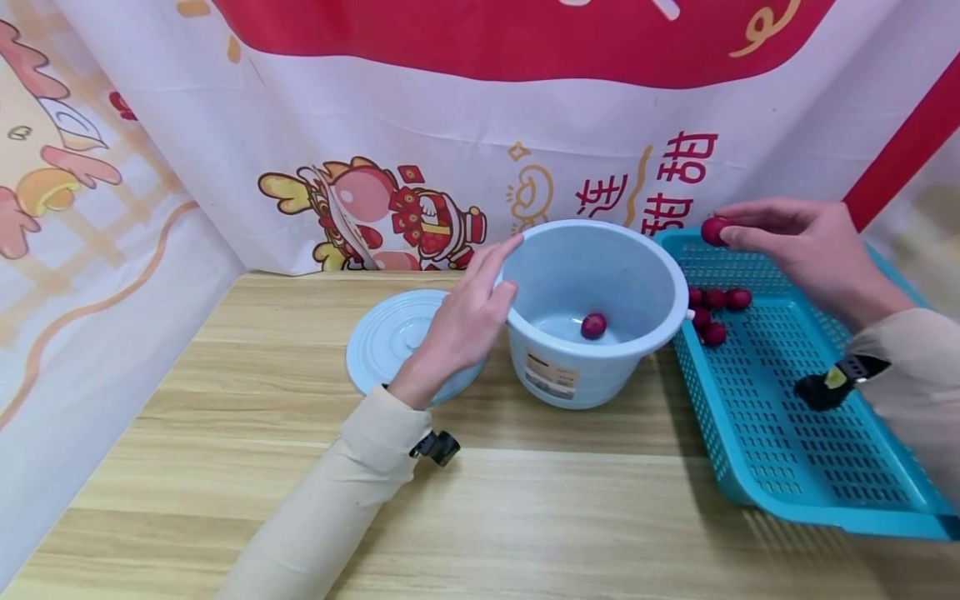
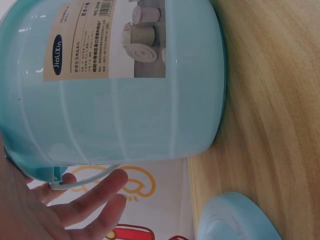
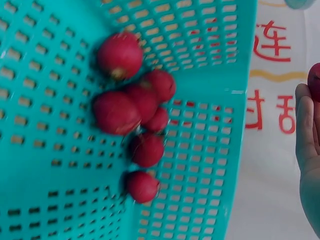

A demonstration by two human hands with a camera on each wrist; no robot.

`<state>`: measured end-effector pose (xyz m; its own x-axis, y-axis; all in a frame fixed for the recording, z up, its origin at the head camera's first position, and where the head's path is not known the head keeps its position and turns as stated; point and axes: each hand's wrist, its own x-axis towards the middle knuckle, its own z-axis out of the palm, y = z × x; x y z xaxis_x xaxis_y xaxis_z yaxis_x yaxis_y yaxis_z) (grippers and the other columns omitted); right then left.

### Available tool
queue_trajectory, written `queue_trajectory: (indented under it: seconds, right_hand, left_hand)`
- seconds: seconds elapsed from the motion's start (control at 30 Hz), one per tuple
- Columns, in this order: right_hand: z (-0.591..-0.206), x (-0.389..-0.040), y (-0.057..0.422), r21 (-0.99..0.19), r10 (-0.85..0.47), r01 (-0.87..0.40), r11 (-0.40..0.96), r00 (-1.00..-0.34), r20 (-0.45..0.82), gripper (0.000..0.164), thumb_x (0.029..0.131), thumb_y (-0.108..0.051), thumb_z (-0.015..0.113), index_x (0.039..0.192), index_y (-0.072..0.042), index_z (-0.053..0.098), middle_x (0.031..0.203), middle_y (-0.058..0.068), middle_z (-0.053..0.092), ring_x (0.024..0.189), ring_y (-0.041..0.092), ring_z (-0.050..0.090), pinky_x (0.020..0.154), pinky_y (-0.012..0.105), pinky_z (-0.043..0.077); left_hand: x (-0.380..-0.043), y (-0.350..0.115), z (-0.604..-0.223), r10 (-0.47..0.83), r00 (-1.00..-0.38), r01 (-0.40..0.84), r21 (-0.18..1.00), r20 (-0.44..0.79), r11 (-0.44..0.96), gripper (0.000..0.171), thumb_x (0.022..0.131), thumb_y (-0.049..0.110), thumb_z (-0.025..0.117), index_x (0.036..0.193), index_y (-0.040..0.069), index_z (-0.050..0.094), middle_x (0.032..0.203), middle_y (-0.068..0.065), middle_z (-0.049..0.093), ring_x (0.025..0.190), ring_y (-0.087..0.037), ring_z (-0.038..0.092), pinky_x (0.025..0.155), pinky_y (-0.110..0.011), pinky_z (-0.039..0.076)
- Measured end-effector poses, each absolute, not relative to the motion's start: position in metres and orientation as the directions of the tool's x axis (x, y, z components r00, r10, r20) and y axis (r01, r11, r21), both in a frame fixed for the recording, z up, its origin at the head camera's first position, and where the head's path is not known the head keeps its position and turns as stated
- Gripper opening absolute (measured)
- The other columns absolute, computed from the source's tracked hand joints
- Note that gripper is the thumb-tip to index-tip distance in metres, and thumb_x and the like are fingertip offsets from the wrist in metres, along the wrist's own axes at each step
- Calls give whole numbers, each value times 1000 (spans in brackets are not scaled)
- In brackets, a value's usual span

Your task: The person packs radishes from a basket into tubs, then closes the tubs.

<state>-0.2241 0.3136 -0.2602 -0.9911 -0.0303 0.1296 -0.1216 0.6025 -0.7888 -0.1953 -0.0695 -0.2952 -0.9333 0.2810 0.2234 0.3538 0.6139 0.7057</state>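
Note:
My left hand [image 1: 467,315] rests against the left rim of a light blue plastic bucket [image 1: 611,371], its fingers loosely extended beside the rim and handle in the left wrist view. One red radish [image 1: 593,326] lies on the bucket's floor. Over the back edge of a turquoise basket [image 1: 780,425], my right hand [image 1: 817,254] pinches another radish [image 1: 715,232] between thumb and fingers. That radish is partly cut off at the edge of the right wrist view. Several more radishes [image 3: 120,55] lie grouped inside the basket, by its perforated wall.
A round light blue lid [image 1: 382,346] lies on the wooden table [image 1: 525,517], left of the bucket and partly behind my left arm. A printed white and red cloth [image 1: 585,117] hangs along the table's back. The basket stands right beside the bucket.

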Motion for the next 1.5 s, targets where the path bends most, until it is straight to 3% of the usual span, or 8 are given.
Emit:
queue_trajectory:
  seconds: [0.57, 1.03, 1.3, 1.5]
  right_hand:
    - [-243, -219, 270, -846, -48, -166, 507, -985, 165, 53, 86, -38, 73, 137, -27, 60, 129, -5, 64, 100, 11, 66, 75, 14, 54]
    - [-240, -221, 239, -727, -148, -290, 623, -956, 254, 54, 84, -47, 73, 134, -29, 62, 128, -2, 66, 103, 6, 65, 76, 10, 52]
    - [-239, -222, 224, -692, -240, -367, 621, -930, 277, 47, 86, -40, 74, 130, -26, 65, 122, 2, 69, 98, 4, 67, 75, 11, 53]
    - [-240, -221, 213, -666, -284, -398, 631, -917, 279, 44, 85, -40, 74, 127, -27, 67, 118, 0, 70, 98, 10, 69, 75, 12, 54]
  left_hand:
    - [-197, -69, -296, 280, -933, 356, 704, 227, 615, 57, 100, 33, 34, 155, 41, 24, 160, 12, 26, 140, -18, 40, 107, -55, 41]
    - [-196, -69, -295, 279, -935, 348, 710, 218, 613, 56, 99, 34, 34, 155, 42, 25, 160, 14, 25, 139, -19, 41, 106, -56, 42]
    - [-196, -69, -296, 278, -935, 350, 711, 221, 610, 56, 100, 34, 34, 154, 43, 25, 160, 14, 25, 140, -18, 40, 106, -56, 42]
    - [-196, -69, -296, 277, -934, 354, 702, 227, 618, 56, 100, 33, 34, 155, 42, 25, 160, 14, 25, 141, -19, 40, 106, -56, 42]
